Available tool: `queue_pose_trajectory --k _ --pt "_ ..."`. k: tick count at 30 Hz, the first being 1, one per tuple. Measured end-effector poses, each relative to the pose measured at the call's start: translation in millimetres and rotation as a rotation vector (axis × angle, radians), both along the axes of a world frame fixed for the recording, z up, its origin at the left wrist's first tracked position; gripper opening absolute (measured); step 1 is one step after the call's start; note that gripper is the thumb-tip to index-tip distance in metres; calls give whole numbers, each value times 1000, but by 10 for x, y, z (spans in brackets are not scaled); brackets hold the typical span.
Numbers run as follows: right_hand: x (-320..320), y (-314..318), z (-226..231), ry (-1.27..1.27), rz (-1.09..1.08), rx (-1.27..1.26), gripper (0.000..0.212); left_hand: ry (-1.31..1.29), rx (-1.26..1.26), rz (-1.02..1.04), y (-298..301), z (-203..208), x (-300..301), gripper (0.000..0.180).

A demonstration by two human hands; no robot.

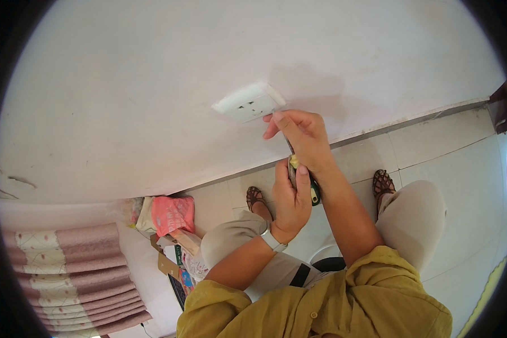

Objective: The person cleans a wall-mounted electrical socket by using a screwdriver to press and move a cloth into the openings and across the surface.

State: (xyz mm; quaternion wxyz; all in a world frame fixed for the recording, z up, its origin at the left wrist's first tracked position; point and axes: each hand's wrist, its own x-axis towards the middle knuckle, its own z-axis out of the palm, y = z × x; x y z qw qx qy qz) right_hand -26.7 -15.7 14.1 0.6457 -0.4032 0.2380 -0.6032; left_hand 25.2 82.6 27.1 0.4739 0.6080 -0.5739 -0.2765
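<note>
A white wall socket plate [250, 102] is set in the pale wall in front of me. At its right edge is my right hand [305, 138], with thumb and forefinger pinched together by the plate's corner. Whatever is between those fingertips is too small to make out. Just below, my left hand [291, 197] is closed around what looks like a screwdriver [293, 161] with a yellow handle part. Its thin dark shaft points up toward my right palm, and the tip is hidden. A dark green and yellow object [315, 194] shows partly between my left hand and right forearm.
At lower left, a red plastic bag [173, 214] and an open cardboard box [168, 263] with packages stand by the wall. A pink and cream curtain [76, 276] hangs further left. Dark wooden furniture [502, 107] stands at the right edge. Pale tiles [433, 149] cover the floor.
</note>
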Motion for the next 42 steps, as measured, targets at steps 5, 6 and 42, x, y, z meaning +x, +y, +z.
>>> queue_pose_trajectory --k 5,6,42 --pt "62 -10 -111 -60 8 79 26 -48 132 29 5 39 7 24" --pt "97 -26 -131 -46 -1 136 25 -51 123 23 -4 23 13 24" --pt "189 -5 -80 -305 69 131 26 3 4 72 18 23 74 22"
